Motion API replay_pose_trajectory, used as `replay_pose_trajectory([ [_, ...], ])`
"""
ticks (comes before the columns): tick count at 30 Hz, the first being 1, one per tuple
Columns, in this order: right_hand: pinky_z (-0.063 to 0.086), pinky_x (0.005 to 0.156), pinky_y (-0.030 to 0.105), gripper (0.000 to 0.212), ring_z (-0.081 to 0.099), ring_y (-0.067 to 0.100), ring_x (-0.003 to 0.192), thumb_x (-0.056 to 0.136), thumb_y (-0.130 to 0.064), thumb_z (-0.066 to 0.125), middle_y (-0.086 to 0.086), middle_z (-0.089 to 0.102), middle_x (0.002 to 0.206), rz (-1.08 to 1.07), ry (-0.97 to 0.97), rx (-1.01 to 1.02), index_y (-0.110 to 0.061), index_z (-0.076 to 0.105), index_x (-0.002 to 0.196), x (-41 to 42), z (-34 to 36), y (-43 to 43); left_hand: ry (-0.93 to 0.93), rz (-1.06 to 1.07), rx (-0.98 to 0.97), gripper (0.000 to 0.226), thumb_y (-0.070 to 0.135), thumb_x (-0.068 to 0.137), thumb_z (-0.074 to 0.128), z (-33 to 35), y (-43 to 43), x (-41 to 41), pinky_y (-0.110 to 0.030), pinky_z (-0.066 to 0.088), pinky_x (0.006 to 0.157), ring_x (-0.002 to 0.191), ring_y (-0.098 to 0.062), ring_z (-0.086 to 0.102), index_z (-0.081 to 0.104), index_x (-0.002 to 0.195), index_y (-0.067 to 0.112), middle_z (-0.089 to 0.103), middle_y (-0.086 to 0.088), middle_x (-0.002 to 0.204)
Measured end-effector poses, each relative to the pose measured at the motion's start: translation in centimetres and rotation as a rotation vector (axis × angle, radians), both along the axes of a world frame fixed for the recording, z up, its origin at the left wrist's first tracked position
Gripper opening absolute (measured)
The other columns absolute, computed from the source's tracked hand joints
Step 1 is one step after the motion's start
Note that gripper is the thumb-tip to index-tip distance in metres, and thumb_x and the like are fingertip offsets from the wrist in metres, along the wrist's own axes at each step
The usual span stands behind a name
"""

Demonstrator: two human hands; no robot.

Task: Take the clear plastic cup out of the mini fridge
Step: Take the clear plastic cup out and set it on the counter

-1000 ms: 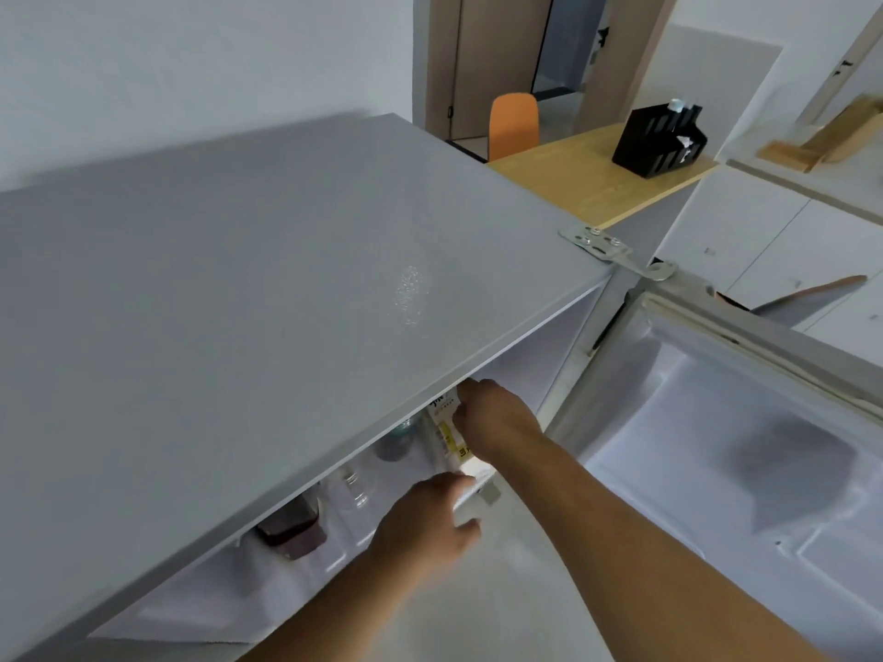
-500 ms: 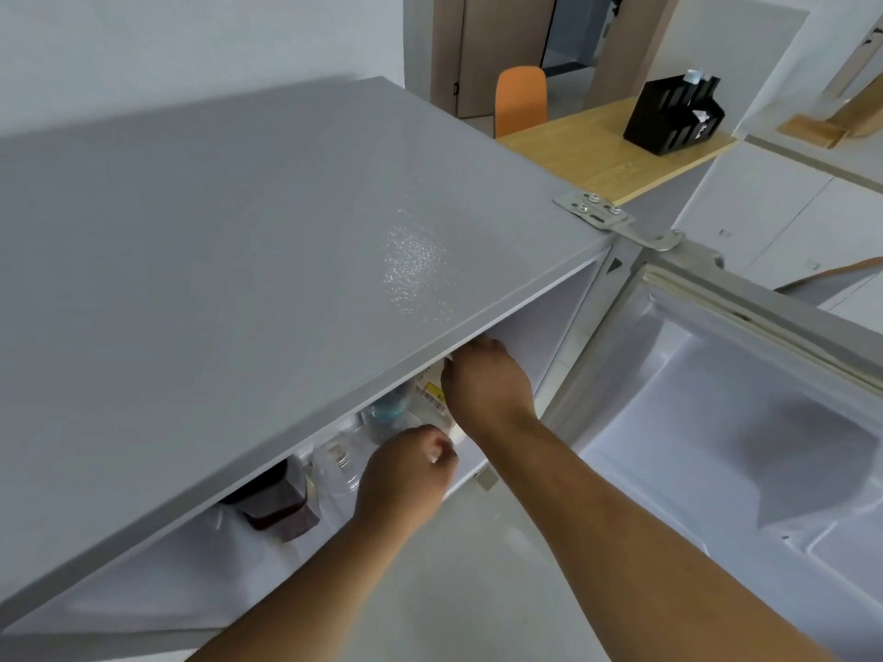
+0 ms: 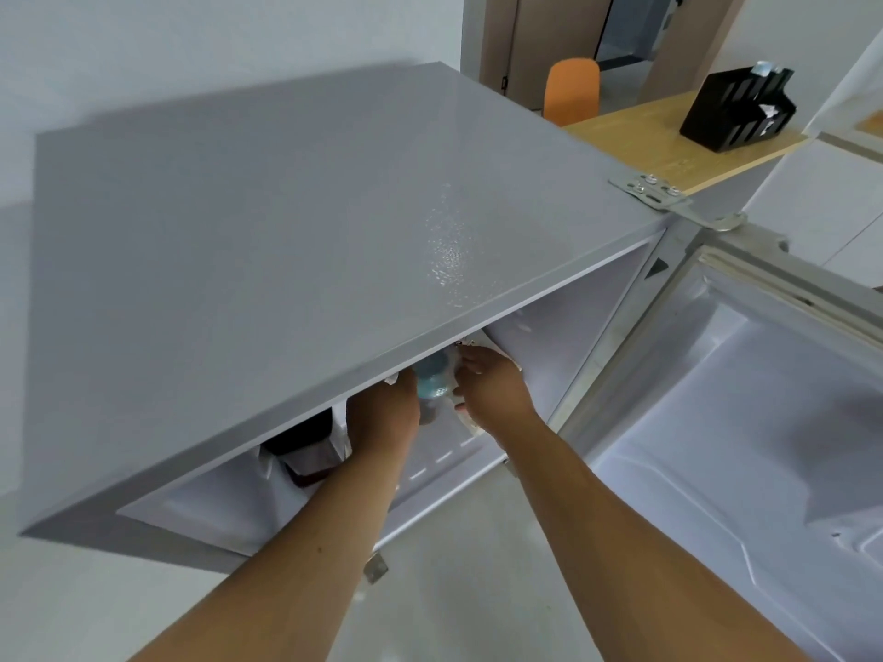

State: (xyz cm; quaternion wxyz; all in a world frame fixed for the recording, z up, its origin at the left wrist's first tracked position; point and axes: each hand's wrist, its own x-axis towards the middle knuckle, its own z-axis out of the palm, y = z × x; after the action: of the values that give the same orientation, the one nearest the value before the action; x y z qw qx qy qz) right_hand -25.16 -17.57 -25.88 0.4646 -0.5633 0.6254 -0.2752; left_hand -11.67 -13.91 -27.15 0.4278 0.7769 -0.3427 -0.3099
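Both hands have been pushed deeper into the mini fridge [image 3: 334, 241], the left hand [image 3: 382, 418] and right hand [image 3: 494, 391] either side of a blue-topped bottle [image 3: 432, 379], their grips cannot be told, and the bottle could be knocked over.

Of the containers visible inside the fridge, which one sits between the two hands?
The bottle with the pale blue label, flanked by the left hand and right hand. The dark reddish container sits apart, further left.

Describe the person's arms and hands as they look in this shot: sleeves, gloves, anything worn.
Both forearms are bare as far as the frame shows; no sleeve edge is visible. The left hand and right hand wear no gloves. No watch, bracelet or ring shows on the visible wrists or fingers, though the fingertips are partly hidden under the fridge top.
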Motion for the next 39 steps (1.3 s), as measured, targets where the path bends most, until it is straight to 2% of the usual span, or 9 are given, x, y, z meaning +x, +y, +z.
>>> replay_pose_trajectory([
  [4, 0.063, 0.072, 0.030, 0.045, 0.074, 0.010, 0.074, 0.097, -0.014, 0.054, -0.005, 0.068, 0.127, -0.048, -0.037, -0.028, -0.021, 0.060, 0.141, -1.0, -1.2, 3.9, 0.045, -0.020, -0.077, 0.022, 0.032, 0.089, 0.063, -1.0, 4.3, -0.7, -0.035, 0.051, 0.089, 0.104, -0.020, 0.068, 0.066, 0.110, 0.031, 0.073, 0.005, 0.109],
  [7, 0.061, 0.089, 0.043, 0.043, 0.074, 0.020, 0.095, 0.096, -0.023, 0.056, -0.010, 0.067, 0.131, -0.078, -0.007, 0.028, -0.030, 0.062, 0.138, -1.7, -3.0, 6.4, 0.104, -0.023, -0.048, 0.024, 0.036, 0.089, 0.065, -3.6, 7.1, -1.4, -0.045, 0.055, 0.095, 0.108, -0.017, 0.067, 0.065, 0.113, 0.036, 0.070, 0.008, 0.118],
  [10, 0.057, 0.096, 0.048, 0.042, 0.071, 0.026, 0.107, 0.096, -0.025, 0.055, -0.008, 0.066, 0.136, -0.095, 0.042, 0.108, -0.031, 0.064, 0.136, -2.1, -4.7, 7.2, 0.086, -0.080, 0.075, 0.033, 0.036, 0.093, 0.066, -6.5, 8.4, -1.8, -0.032, 0.050, 0.095, 0.115, -0.013, 0.063, 0.063, 0.126, 0.033, 0.068, 0.005, 0.130],
  [18, 0.042, 0.114, 0.037, 0.051, 0.052, 0.029, 0.138, 0.105, -0.024, 0.049, 0.002, 0.047, 0.159, -0.070, 0.086, 0.247, -0.023, 0.041, 0.156, -0.8, -8.2, 4.6, 0.204, -0.208, 0.204, 0.064, 0.034, 0.093, 0.063, -8.6, 6.5, -1.5, -0.036, 0.038, 0.110, 0.141, -0.022, 0.045, 0.041, 0.152, 0.023, 0.045, -0.002, 0.157],
  [25, 0.046, 0.110, 0.041, 0.057, 0.054, 0.024, 0.135, 0.101, -0.032, 0.049, -0.001, 0.051, 0.156, 0.043, 0.280, 0.075, -0.031, 0.038, 0.156, 0.5, -9.1, 8.5, 0.065, -0.078, 0.204, 0.052, 0.031, 0.088, 0.058, -8.3, 10.8, 0.3, -0.028, 0.038, 0.092, 0.130, -0.018, 0.052, 0.053, 0.140, 0.030, 0.054, 0.002, 0.147],
  [28, 0.055, 0.089, 0.036, 0.037, 0.062, 0.024, 0.116, 0.093, -0.025, 0.058, -0.003, 0.065, 0.131, 0.050, 0.449, -0.183, -0.030, 0.062, 0.130, 0.7, -9.4, 10.4, 0.093, -0.055, 0.191, 0.054, 0.026, 0.091, 0.057, -8.5, 11.0, 0.3, -0.026, 0.035, 0.090, 0.131, -0.019, 0.051, 0.049, 0.143, 0.028, 0.050, 0.001, 0.150],
  [31, 0.046, 0.064, 0.023, 0.019, 0.064, 0.017, 0.089, 0.088, -0.028, 0.053, -0.008, 0.067, 0.097, 0.207, 0.519, -0.223, -0.031, 0.068, 0.099, 0.9, -10.6, 11.6, 0.134, -0.069, 0.199, 0.046, 0.024, 0.092, 0.054, -8.9, 10.9, 0.4, -0.027, 0.036, 0.090, 0.128, -0.017, 0.052, 0.054, 0.138, 0.030, 0.055, 0.004, 0.146],
  [35, 0.054, 0.092, 0.034, 0.039, 0.058, 0.018, 0.117, 0.092, -0.026, 0.053, -0.005, 0.066, 0.124, 0.352, 0.554, -0.137, -0.029, 0.065, 0.129, 0.9, -11.6, 11.3, 0.218, -0.104, 0.214, 0.035, 0.019, 0.095, 0.049, -9.3, 10.3, 0.6, -0.024, 0.039, 0.088, 0.118, -0.013, 0.058, 0.061, 0.126, 0.030, 0.063, 0.004, 0.138],
  [39, 0.050, 0.100, 0.036, 0.043, 0.055, 0.020, 0.125, 0.093, -0.027, 0.054, -0.004, 0.063, 0.133, 0.288, 0.539, -0.111, -0.028, 0.061, 0.136, 0.1, -11.8, 10.7, 0.245, -0.220, 0.278, 0.038, 0.019, 0.099, 0.047, -9.3, 9.3, 0.3, -0.030, 0.038, 0.103, 0.131, -0.018, 0.053, 0.058, 0.133, 0.028, 0.057, 0.002, 0.146],
])
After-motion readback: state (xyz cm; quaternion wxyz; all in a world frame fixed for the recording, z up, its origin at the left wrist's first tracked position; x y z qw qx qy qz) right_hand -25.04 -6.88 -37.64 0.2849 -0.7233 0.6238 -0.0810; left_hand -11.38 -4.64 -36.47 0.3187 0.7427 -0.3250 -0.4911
